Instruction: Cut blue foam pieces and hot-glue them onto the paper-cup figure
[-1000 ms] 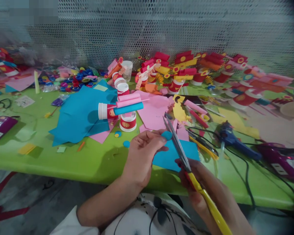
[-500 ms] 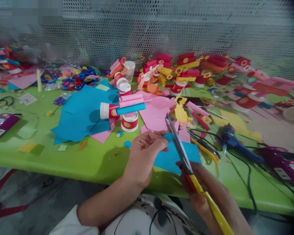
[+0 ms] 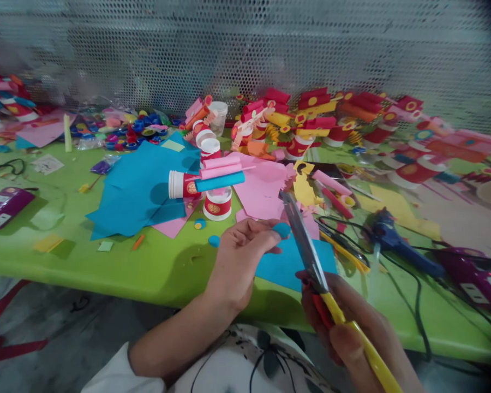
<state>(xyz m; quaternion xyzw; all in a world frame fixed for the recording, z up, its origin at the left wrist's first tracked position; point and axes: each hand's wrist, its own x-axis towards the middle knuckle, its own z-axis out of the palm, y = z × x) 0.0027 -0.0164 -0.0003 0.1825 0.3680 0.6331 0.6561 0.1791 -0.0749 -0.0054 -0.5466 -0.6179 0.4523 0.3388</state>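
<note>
My left hand point(image 3: 243, 256) pinches a small blue paper disc point(image 3: 282, 230) between thumb and fingers. In my right hand point(image 3: 352, 322) is a pair of scissors point(image 3: 306, 240) with yellow and red handles, its blades almost together and pointing away from me. The blades stand just right of the disc, apart from it. Under both hands lies a blue paper sheet point(image 3: 286, 267). Another blue disc point(image 3: 214, 240) rests on the table left of my left hand, near a blue disc with a yellow centre point(image 3: 199, 224).
Red-and-white paper cups point(image 3: 217, 204) with rolled paper stand ahead, beside large blue sheets point(image 3: 135, 185) and pink paper point(image 3: 262, 183). To the right lie a glue gun point(image 3: 405, 245), its cables and a purple device point(image 3: 474, 278). More paper models point(image 3: 303, 136) line the mesh wall.
The scissor blades have closed up and shifted slightly right, away from the disc. My left hand stays almost where it was, still pinching the disc.
</note>
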